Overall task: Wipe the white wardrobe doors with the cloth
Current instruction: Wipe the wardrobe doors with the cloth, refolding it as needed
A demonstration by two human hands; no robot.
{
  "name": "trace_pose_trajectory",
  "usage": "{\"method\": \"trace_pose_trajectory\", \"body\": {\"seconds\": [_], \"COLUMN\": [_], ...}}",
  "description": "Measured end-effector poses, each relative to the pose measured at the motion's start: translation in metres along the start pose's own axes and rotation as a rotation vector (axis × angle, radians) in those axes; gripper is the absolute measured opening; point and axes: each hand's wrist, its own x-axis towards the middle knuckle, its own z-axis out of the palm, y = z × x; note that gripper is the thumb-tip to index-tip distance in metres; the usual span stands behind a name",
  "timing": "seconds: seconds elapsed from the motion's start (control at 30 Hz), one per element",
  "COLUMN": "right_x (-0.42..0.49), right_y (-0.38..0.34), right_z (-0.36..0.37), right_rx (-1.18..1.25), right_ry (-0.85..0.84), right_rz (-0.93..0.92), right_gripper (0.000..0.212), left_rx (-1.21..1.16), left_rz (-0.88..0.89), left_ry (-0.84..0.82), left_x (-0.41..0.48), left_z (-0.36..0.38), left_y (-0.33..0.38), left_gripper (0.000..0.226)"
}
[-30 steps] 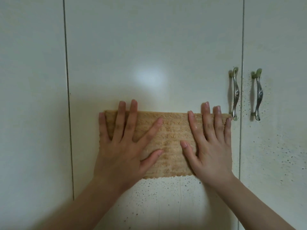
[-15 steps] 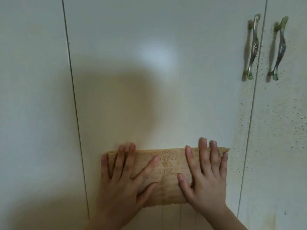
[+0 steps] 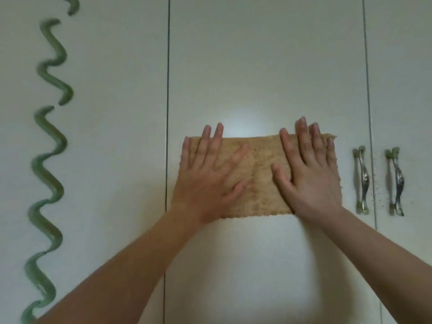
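Left hand [image 3: 205, 181], right hand [image 3: 311, 178] and cloth [image 3: 259, 176] have all travelled up the door since half a second ago. Then they sat well below the near handle [image 3: 363, 178] and far handle [image 3: 397, 181]; now the cloth lies level with them. It is tan and nubbly, a rectangle with a scalloped lower edge, flat against the glossy white middle door [image 3: 264, 66], its right edge near the near handle but apart from it. Both hands press on it with flat, spread fingers, each grip wide and curled round nothing. The curved metal handles flank a door seam, dark specks [image 3: 383, 204] scattered about them. A green wavy stripe [image 3: 60, 140] now shows on the left door [image 3: 112, 160].
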Motion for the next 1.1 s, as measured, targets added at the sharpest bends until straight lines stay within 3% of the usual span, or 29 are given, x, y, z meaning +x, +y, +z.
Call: {"method": "trace_pose_trajectory", "body": {"seconds": [0.13, 0.27, 0.43, 0.6, 0.83, 1.1], "right_x": [0.081, 0.095, 0.038, -0.036, -0.139, -0.258], "right_y": [-0.032, -0.07, -0.088, -0.093, -0.091, -0.079], "right_z": [-0.013, -0.004, 0.011, 0.026, 0.046, 0.074], "right_rx": [0.02, 0.012, -0.02, -0.067, -0.068, -0.029], "right_ry": [0.037, 0.068, 0.06, 0.04, 0.011, 0.002], "right_rz": [0.012, -0.056, -0.183, -0.271, -0.296, -0.298], "right_gripper": [0.071, 0.069, 0.069, 0.069, 0.068, 0.068], "left_rx": [0.032, 0.011, -0.001, -0.003, -0.039, -0.048], "left_rz": [-0.028, -0.095, -0.123, -0.095, -0.116, -0.013], "left_ry": [-0.024, -0.056, 0.022, -0.014, -0.044, -0.088], "left_x": [0.055, 0.049, -0.021, -0.115, -0.217, -0.318], "left_z": [-0.018, -0.027, -0.013, 0.003, 0.026, 0.048], "left_y": [-0.059, -0.101, -0.093, -0.06, -0.006, 0.045], "left_gripper": [0.066, 0.067, 0.069, 0.069, 0.068, 0.069]}}
